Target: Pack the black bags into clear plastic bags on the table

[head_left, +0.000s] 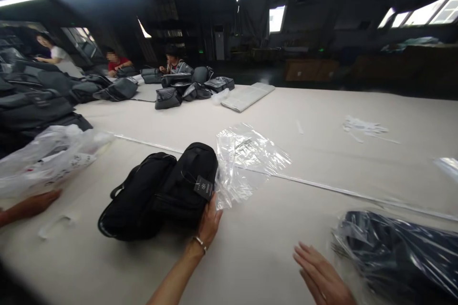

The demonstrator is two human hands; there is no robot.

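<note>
Two black fabric bags (143,200) lie side by side on the white table, or one bag in two bulky parts; I cannot tell which. A dark hang tag (203,187) on a thin string rests on the right part. My left hand (209,224), with a bracelet at the wrist, touches the right side of the black bag just below the tag, its fingers stretched out. Clear plastic bags (246,162) lie flat just beyond it. My right hand (322,274) is over the table with its fingers extended and nothing in it, left of a dark bag wrapped in clear plastic (397,252).
Another person's hand (39,202) reaches in at the left, near a white plastic sack (53,157). Dark grey bags (39,90) are heaped at the far left. White paper strips (365,127) and a folded grey sheet (248,96) lie farther back. Several people sit beyond.
</note>
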